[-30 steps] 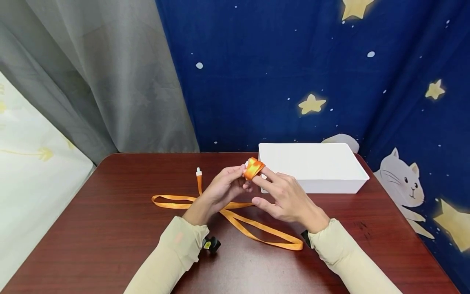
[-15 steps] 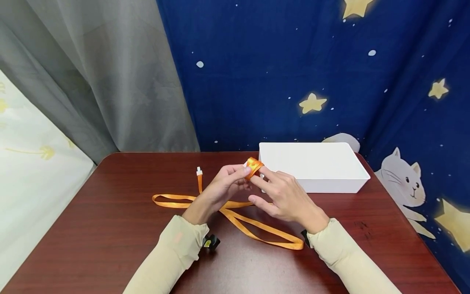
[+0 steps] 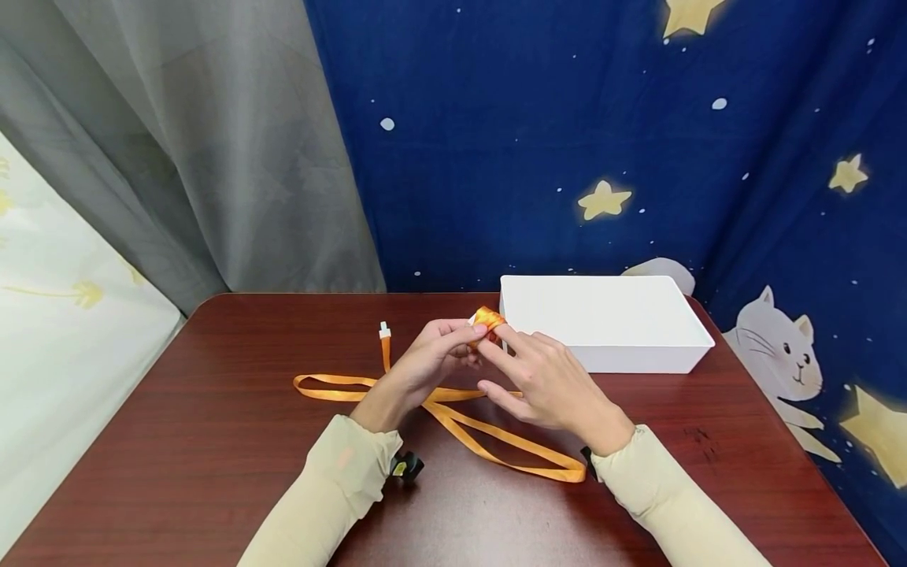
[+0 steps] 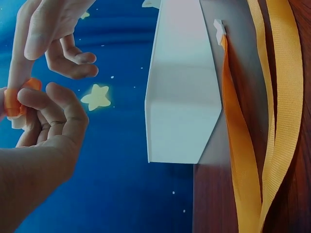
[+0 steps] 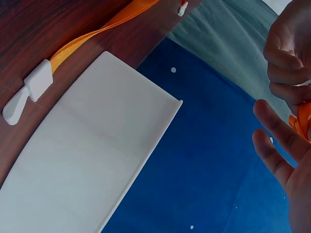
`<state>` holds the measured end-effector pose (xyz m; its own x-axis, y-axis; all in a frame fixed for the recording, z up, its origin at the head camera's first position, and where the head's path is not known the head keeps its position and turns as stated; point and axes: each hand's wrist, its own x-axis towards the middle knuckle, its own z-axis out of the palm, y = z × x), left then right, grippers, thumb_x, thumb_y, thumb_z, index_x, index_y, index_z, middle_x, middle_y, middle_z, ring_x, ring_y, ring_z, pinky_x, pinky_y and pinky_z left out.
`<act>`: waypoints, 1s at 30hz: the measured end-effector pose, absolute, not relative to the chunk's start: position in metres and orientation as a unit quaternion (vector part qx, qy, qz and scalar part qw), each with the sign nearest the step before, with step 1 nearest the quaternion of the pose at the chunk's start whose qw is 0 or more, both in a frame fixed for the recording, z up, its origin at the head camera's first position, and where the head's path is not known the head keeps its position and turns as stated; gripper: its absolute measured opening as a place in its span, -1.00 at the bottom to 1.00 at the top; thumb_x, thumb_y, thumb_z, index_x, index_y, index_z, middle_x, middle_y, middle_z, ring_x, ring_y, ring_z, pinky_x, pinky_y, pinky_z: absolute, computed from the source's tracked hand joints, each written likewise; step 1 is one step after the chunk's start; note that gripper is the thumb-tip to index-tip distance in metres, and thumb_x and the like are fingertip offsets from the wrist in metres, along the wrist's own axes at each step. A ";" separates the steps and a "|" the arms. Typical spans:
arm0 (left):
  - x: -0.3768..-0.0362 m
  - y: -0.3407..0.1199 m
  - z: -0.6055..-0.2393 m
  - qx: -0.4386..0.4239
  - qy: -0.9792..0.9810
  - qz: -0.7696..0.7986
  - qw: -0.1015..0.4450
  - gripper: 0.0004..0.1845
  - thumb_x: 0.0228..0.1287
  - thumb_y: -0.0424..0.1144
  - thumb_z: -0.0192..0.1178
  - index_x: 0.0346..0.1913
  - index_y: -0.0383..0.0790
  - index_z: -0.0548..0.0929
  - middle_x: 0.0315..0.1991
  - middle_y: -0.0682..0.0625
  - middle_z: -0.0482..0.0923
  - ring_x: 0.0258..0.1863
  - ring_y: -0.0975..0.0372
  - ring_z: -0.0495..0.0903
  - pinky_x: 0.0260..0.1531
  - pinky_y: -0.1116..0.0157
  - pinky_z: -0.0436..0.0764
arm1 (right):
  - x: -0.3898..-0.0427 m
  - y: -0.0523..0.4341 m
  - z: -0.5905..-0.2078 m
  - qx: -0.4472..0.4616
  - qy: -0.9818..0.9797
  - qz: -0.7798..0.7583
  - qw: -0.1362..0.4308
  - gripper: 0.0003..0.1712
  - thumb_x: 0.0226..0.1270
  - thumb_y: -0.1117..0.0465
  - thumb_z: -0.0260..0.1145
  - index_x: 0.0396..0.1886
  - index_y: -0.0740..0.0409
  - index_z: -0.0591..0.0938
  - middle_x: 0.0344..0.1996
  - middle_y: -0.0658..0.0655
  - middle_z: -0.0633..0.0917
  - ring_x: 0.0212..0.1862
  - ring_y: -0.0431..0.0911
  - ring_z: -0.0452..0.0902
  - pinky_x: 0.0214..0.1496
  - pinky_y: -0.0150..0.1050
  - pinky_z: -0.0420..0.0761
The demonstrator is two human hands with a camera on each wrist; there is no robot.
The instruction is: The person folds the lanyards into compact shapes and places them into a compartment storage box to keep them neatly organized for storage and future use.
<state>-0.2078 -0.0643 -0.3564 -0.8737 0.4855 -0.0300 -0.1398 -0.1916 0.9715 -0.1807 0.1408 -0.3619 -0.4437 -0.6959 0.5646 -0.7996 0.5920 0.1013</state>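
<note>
Orange satin ribbon [image 3: 453, 417], rolled at one end into a small coil [image 3: 487, 319] just left of white plastic tray [image 3: 609, 323], above dark wooden worktop [image 3: 212, 441]. Left grip [image 3: 432, 358] pinching coil; right grip [image 3: 542, 378] relaxed, forefinger pressing it. Best kept taut, turns stacked squarely, slack fed evenly.

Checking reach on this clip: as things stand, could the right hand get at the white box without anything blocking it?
Probably yes. The white box lies just beyond the right hand with only bare table between them. But that hand's fingers are busy on the rolled orange ribbon, which the left hand pinches.
</note>
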 end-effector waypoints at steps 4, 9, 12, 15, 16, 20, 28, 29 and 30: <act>-0.208 -0.065 -0.356 0.134 0.598 0.760 0.216 -0.81 0.43 -0.20 0.13 -0.21 -0.23 0.69 -0.43 0.03 0.65 -0.48 0.27 0.52 -0.24 0.32 0.56 | -0.180 0.141 -0.363 0.446 -0.845 0.087 0.281 -0.42 0.47 -0.17 0.12 0.26 0.10 0.53 0.11 0.16 0.55 -0.33 -0.07 0.53 -0.21 -0.15 0.65; -0.209 -0.066 -0.354 0.116 0.593 0.765 0.222 -0.81 0.44 -0.22 0.10 -0.26 -0.19 0.68 -0.48 0.06 0.63 -0.53 0.31 0.50 -0.29 0.34 0.58 | -0.180 0.141 -0.364 0.450 -0.844 0.090 0.276 -0.36 0.49 -0.22 0.06 0.30 0.13 0.50 0.18 0.17 0.53 -0.41 -0.10 0.47 -0.27 -0.19 0.62; -0.209 -0.067 -0.354 0.108 0.594 0.764 0.229 -0.81 0.44 -0.22 0.10 -0.28 -0.18 0.68 -0.50 0.07 0.61 -0.54 0.32 0.49 -0.29 0.34 0.58 | -0.179 0.142 -0.365 0.454 -0.842 0.095 0.277 -0.33 0.50 -0.24 0.01 0.31 0.13 0.50 0.18 0.16 0.53 -0.45 -0.12 0.45 -0.29 -0.20 0.62; -0.210 -0.068 -0.355 0.103 0.598 0.759 0.236 -0.82 0.44 -0.22 0.11 -0.27 -0.19 0.69 -0.52 0.06 0.60 -0.55 0.31 0.49 -0.29 0.34 0.59 | -0.179 0.143 -0.365 0.460 -0.837 0.106 0.277 -0.32 0.51 -0.26 -0.04 0.31 0.14 0.50 0.17 0.15 0.54 -0.44 -0.12 0.48 -0.26 -0.18 0.63; -0.210 -0.069 -0.355 0.102 0.600 0.757 0.238 -0.82 0.44 -0.22 0.12 -0.26 -0.20 0.69 -0.51 0.06 0.61 -0.55 0.31 0.49 -0.29 0.33 0.59 | -0.179 0.143 -0.366 0.463 -0.835 0.112 0.277 -0.31 0.51 -0.26 -0.05 0.30 0.14 0.51 0.17 0.15 0.55 -0.43 -0.11 0.49 -0.25 -0.17 0.64; -0.210 -0.071 -0.353 0.102 0.614 0.746 0.237 -0.80 0.44 -0.21 0.14 -0.17 -0.26 0.69 -0.49 0.05 0.63 -0.54 0.30 0.51 -0.28 0.33 0.61 | -0.178 0.143 -0.367 0.470 -0.824 0.152 0.278 -0.31 0.51 -0.26 -0.04 0.30 0.14 0.53 0.17 0.17 0.58 -0.31 -0.07 0.59 -0.21 -0.13 0.65; -0.210 -0.074 -0.351 0.136 0.623 0.732 0.241 -0.78 0.49 -0.20 0.12 -0.17 -0.28 0.69 -0.49 0.04 0.57 -0.47 0.24 0.54 -0.18 0.30 0.60 | -0.176 0.145 -0.366 0.462 -0.793 0.316 0.239 -0.51 0.40 0.07 0.22 0.26 0.17 0.59 0.19 0.19 0.61 -0.23 -0.16 0.67 -0.20 -0.21 0.68; -0.210 -0.074 -0.351 0.143 0.620 0.733 0.241 -0.79 0.49 -0.21 0.11 -0.19 -0.26 0.69 -0.49 0.04 0.55 -0.46 0.23 0.54 -0.16 0.30 0.60 | -0.175 0.145 -0.365 0.461 -0.789 0.336 0.229 -0.52 0.39 0.12 0.23 0.26 0.17 0.59 0.20 0.19 0.60 -0.24 -0.18 0.67 -0.21 -0.24 0.68; -0.210 -0.074 -0.351 0.147 0.618 0.734 0.239 -0.79 0.50 -0.22 0.10 -0.21 -0.24 0.69 -0.49 0.04 0.55 -0.45 0.23 0.55 -0.15 0.30 0.60 | -0.174 0.144 -0.365 0.461 -0.782 0.358 0.218 -0.53 0.39 0.15 0.22 0.26 0.18 0.58 0.21 0.20 0.60 -0.23 -0.16 0.68 -0.21 -0.27 0.68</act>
